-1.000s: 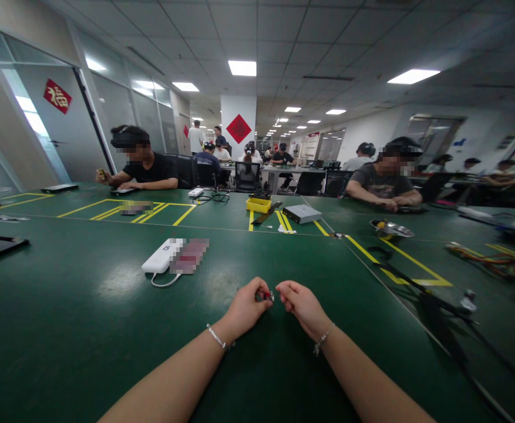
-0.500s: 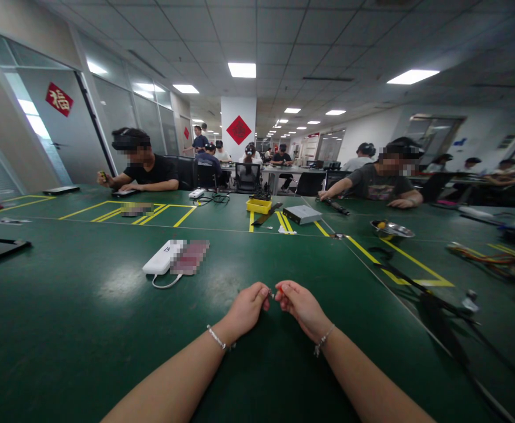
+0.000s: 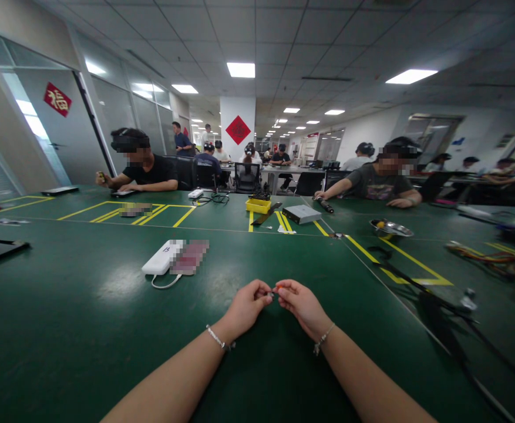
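Note:
Over the near middle of the green table (image 3: 107,335), my left hand (image 3: 249,305) pinches a tiny metallic-looking piece (image 3: 270,294) between thumb and fingertips. Just right of it, my right hand (image 3: 299,302) is closed on a small orange piece (image 3: 279,288); its exact kind is too small to make out. The fingertips of both hands nearly meet, and whether the two pieces touch I cannot tell. A bracelet circles each wrist. Ahead and to the left of my hands lies a white power bank (image 3: 164,258), its short cable looping beside a blurred reddish object (image 3: 191,257).
Farther back stand a yellow tray (image 3: 258,205) and a grey box (image 3: 301,214). A metal bowl (image 3: 391,229) sits to the right, near a black strap (image 3: 437,320) and bundled wires (image 3: 486,258). Two people sit across the table; one's hand is at a dark cylindrical tool (image 3: 325,204).
My fingertips have come closer together, and the left fingers have shifted around the small piece. Across the table, the person on the right has moved the dark tool slightly left.

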`<state>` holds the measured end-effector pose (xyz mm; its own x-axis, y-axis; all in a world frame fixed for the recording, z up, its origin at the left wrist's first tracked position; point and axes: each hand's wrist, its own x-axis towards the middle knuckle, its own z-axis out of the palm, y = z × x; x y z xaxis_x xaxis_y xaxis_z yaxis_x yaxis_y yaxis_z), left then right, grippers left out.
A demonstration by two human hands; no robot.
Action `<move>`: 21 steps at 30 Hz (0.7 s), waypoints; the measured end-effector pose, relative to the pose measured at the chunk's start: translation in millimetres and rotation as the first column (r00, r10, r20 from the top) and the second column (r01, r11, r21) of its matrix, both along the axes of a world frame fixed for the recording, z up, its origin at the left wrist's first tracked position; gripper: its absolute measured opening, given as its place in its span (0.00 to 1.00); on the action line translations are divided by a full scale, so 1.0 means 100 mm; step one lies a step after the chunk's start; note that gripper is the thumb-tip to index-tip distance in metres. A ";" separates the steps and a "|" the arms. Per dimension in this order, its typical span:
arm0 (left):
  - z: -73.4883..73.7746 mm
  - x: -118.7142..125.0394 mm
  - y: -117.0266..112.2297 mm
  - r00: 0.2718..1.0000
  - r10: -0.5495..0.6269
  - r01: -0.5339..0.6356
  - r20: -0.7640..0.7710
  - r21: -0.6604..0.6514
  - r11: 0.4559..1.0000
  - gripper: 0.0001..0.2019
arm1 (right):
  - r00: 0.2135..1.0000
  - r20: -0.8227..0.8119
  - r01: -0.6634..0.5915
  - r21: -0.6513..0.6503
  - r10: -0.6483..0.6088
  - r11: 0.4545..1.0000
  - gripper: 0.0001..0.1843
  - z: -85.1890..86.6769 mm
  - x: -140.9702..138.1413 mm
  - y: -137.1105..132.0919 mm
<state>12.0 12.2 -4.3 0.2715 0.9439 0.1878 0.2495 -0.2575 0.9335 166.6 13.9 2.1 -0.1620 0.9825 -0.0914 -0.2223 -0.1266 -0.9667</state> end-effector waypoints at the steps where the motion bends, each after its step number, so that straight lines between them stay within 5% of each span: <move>1: -0.01 0.00 0.01 1.000 0.009 -0.009 0.002 0.000 1.000 0.06 | 1.000 0.004 0.008 0.003 -0.008 1.000 0.15 0.01 0.00 0.00; 10: -0.04 0.00 0.04 0.995 0.024 -0.025 0.101 0.011 1.000 0.06 | 0.999 0.050 0.010 -0.016 -0.009 1.000 0.19 0.03 -0.02 -0.03; 21: 0.04 0.00 -0.01 1.000 -0.012 0.012 0.029 0.000 1.000 0.11 | 0.999 0.018 0.035 0.018 -0.035 0.999 0.15 0.00 -0.01 -0.01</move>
